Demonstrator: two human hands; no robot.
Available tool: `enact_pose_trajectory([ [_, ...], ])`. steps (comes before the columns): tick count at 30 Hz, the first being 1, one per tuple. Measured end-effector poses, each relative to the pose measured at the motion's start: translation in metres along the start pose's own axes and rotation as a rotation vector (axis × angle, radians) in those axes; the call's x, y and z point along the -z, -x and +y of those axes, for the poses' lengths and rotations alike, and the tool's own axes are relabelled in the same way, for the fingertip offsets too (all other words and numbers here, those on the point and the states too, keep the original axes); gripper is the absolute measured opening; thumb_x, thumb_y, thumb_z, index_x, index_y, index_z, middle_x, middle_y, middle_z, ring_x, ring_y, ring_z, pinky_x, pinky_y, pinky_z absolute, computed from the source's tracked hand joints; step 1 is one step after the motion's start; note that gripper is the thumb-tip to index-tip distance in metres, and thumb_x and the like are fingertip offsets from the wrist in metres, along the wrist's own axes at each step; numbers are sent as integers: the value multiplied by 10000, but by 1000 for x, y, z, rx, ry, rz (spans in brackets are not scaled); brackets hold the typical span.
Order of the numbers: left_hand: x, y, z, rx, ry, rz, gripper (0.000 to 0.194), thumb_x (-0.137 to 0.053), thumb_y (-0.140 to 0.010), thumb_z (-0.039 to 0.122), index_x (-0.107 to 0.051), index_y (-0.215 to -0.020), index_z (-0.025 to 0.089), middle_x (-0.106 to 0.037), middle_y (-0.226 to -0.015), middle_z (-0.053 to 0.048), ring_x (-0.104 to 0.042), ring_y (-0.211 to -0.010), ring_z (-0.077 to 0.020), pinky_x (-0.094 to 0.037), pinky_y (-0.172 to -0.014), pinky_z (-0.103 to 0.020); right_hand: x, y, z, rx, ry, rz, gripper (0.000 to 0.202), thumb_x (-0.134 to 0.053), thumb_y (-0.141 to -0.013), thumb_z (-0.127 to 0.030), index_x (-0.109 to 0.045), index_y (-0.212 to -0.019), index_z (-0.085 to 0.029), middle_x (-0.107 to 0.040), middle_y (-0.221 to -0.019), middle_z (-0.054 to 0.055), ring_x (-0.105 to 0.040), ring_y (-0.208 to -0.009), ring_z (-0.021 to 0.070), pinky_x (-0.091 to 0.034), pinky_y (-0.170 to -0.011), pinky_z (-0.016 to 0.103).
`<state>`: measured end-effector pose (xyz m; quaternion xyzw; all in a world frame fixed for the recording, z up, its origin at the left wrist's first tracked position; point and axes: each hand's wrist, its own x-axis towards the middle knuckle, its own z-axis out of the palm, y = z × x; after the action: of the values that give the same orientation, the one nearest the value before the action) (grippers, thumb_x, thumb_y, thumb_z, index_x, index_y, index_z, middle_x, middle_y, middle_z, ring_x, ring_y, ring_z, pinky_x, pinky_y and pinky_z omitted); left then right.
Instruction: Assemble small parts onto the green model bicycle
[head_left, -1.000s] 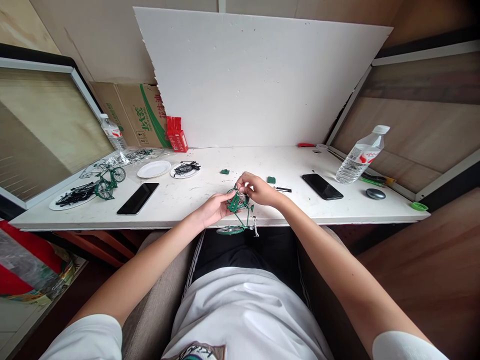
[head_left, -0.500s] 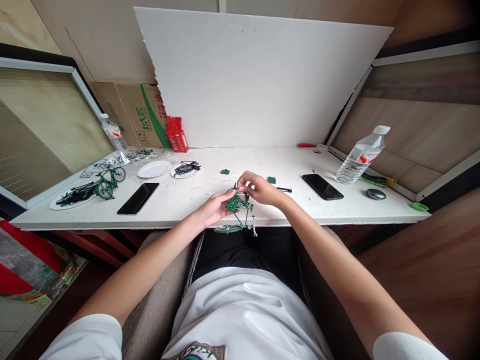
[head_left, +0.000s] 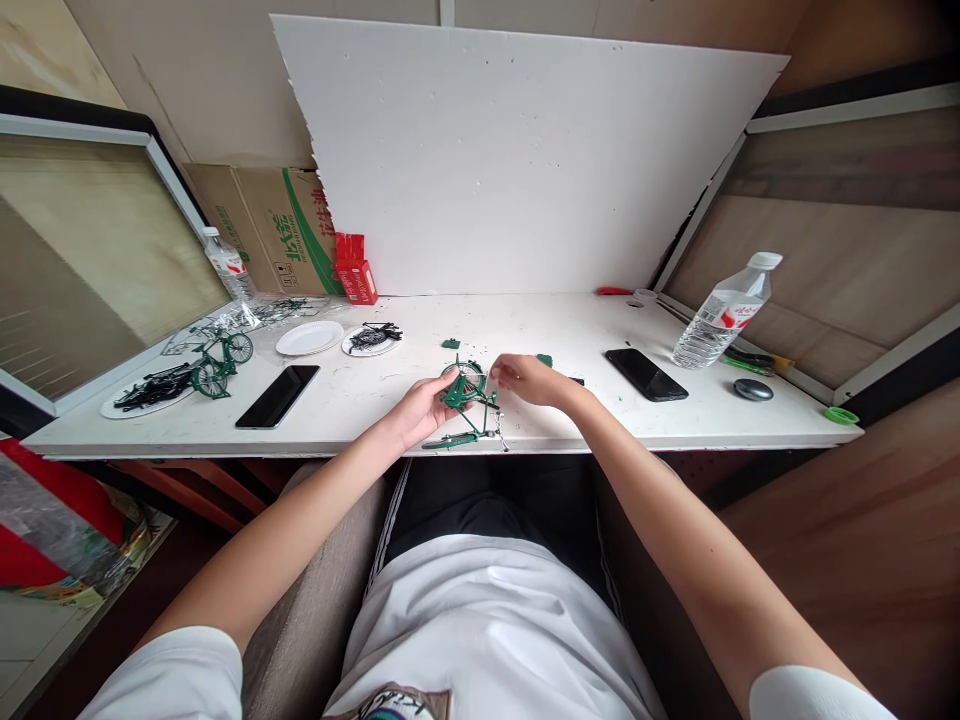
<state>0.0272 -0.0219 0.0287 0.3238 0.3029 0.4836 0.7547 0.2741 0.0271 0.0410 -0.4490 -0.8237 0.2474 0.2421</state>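
Observation:
A small green model bicycle (head_left: 469,400) is held at the table's front edge. My left hand (head_left: 424,408) is closed on it near the rear wheel, thumb on top; part of the frame is hidden by the fingers. The bicycle is tilted, its front wheel and silver handlebar lying towards me. Just right of the rear wheel is my right hand (head_left: 529,378), its fingers curled into a pinch. Whatever the right fingertips hold, if anything, is too small to make out. Green pieces lie beyond the hands: a small part (head_left: 451,343) and another part (head_left: 545,359).
On the left stand another green model bicycle (head_left: 217,362), a plate of black parts (head_left: 124,412), a phone (head_left: 277,397), a white plate (head_left: 309,338) and a second parts plate (head_left: 371,350). To the right are a black phone (head_left: 646,374), a water bottle (head_left: 724,315) and a green lid (head_left: 840,415).
My right hand has drawn away from the rear wheel, a little to the right. The bicycle in my left hand has shifted slightly left and up, showing more of its rear wheel.

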Motion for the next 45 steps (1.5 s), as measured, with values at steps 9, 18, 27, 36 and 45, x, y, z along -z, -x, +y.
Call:
enact_pose_trajectory([
  [9, 5, -3, 3, -27, 26, -1, 95, -773, -988, 213, -740, -982, 125, -797, -991, -87, -762, -846, -158, -678, -832, -292, -13, -2, 5, 48, 131, -88, 65, -808, -864, -310, -829, -841, -252, -795, -826, 62, -674, -660, 192, -467, -607, 302],
  [18, 1, -2, 1, -1, 14, 37, 85, -731, -1011, 194, -747, -968, 122, -791, -953, -81, -750, -825, -158, -671, -806, -298, 8, 4, -8, -1, 73, 202, 143, -717, -935, -303, -761, -851, -196, -782, -794, 103, -708, -705, 235, -558, -672, 363],
  [27, 0, -1, -2, 11, 5, 6, 90, -751, -996, 212, -773, -973, 127, -801, -959, -90, -750, -805, -171, -666, -787, -309, 13, 1, -32, 124, -458, 507, 526, -792, -878, -714, -743, -1021, -211, -752, -932, 85, -730, -847, 232, -651, -624, 351],
  [36, -1, 1, -9, 20, -15, -66, 124, -739, -1003, 207, -787, -1070, 114, -804, -1057, -112, -754, -876, -185, -673, -825, -326, -2, 6, -52, 273, -620, 252, 453, -631, -1032, -686, -558, -1097, -244, -796, -1047, 89, -784, -1005, 224, -673, -785, 351],
  [45, -3, 3, -12, 25, -28, -94, 118, -708, -1015, 192, -788, -1060, 118, -799, -1032, -113, -744, -859, -181, -679, -831, -330, -3, 9, -53, 314, -472, 211, 381, -557, -1098, -622, -565, -1098, -241, -785, -1018, 73, -779, -927, 209, -644, -740, 346],
])
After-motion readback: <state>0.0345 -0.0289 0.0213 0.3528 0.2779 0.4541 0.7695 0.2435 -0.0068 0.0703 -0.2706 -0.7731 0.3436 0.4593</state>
